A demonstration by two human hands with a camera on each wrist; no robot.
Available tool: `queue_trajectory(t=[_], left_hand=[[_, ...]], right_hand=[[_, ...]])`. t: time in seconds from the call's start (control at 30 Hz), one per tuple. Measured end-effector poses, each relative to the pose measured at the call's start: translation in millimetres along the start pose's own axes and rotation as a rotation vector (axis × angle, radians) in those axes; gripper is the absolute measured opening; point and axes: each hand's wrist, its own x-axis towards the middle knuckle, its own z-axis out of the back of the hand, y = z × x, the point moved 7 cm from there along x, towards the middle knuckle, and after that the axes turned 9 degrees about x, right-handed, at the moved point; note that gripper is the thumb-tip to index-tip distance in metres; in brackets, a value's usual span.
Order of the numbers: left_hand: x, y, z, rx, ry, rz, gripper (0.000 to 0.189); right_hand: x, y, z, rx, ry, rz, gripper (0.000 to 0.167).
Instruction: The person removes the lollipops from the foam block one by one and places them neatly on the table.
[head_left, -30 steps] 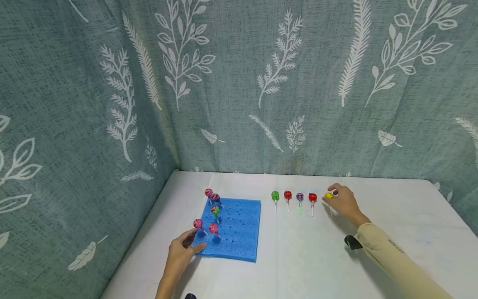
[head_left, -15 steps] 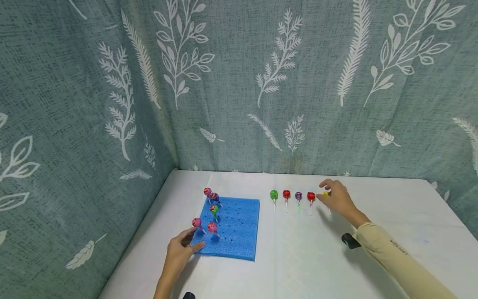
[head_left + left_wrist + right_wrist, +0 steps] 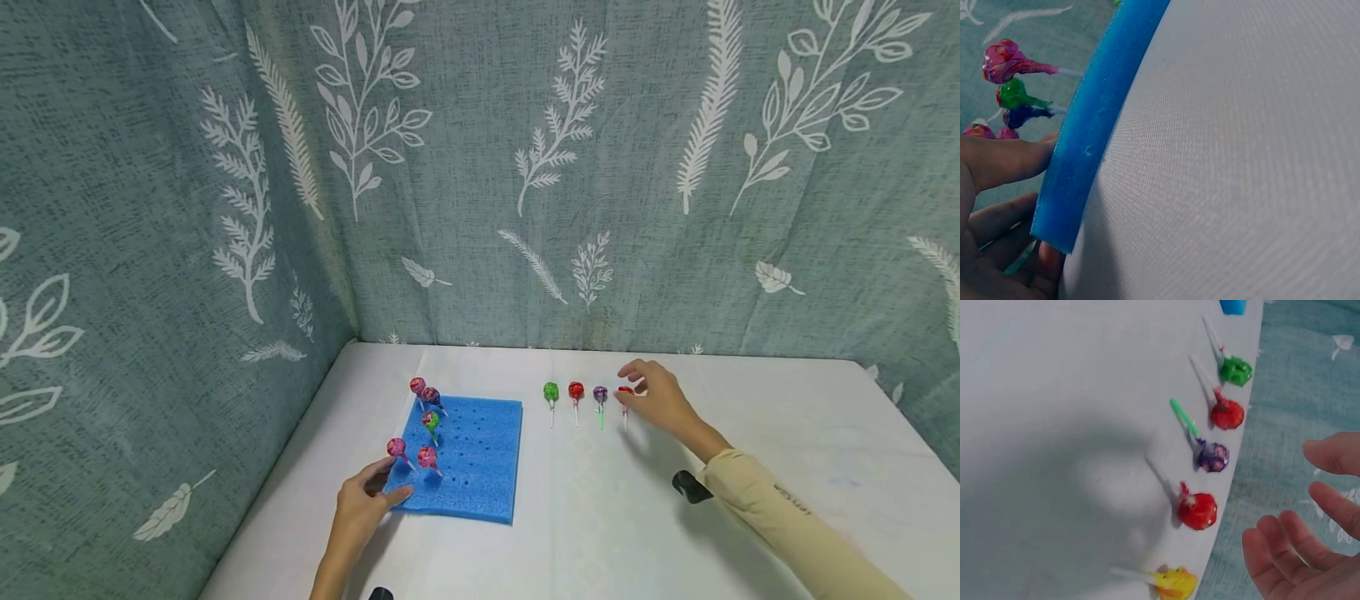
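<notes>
My left hand (image 3: 360,502) holds the near-left corner of a blue foam board (image 3: 480,467) dotted with small holes. In the left wrist view, the thumb lies on its upper face and other fingers are at the edge and underneath. Several wrapped lollipops stand in the board's left part, among them a green one (image 3: 431,421) and a pink one (image 3: 427,457). My right hand (image 3: 660,403), fingers loosely spread and holding nothing, hovers over a red lollipop (image 3: 1198,511) at the right of a row. A yellow lollipop (image 3: 1175,584) beyond it is hidden by the hand in the head view.
Left of the right hand lie a purple lollipop (image 3: 600,395) with a green stick, another red lollipop (image 3: 576,390) and a green lollipop (image 3: 551,391), flat on the white table (image 3: 600,517). A leaf-patterned curtain (image 3: 465,167) hangs behind and on the left.
My right hand has moved left, from the yellow lollipop to above the red one beside it. The left hand and the foam board have stayed in place.
</notes>
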Motion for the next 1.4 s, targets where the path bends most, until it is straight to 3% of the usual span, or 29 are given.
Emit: queue_trajectory(t=[0.57,0.9,1.4], left_hand=[[0.0,0.5,-1.6,-0.018,0.007,0.001,0.061],[-0.1,1.7,-2.6,-0.02,0.0,-0.014,0.06],[-0.8,0.3,-0.4,-0.01,-0.01,-0.014,0.059]], right_hand=[[-1.7,22.5,-23.7,0.053,0.049,0.013,0.024],[-4.7,47.5,-39.2,0.103,0.076,0.093,0.022],[-10.0,72.9,-62.6,0.16,0.114,0.131,0.023]])
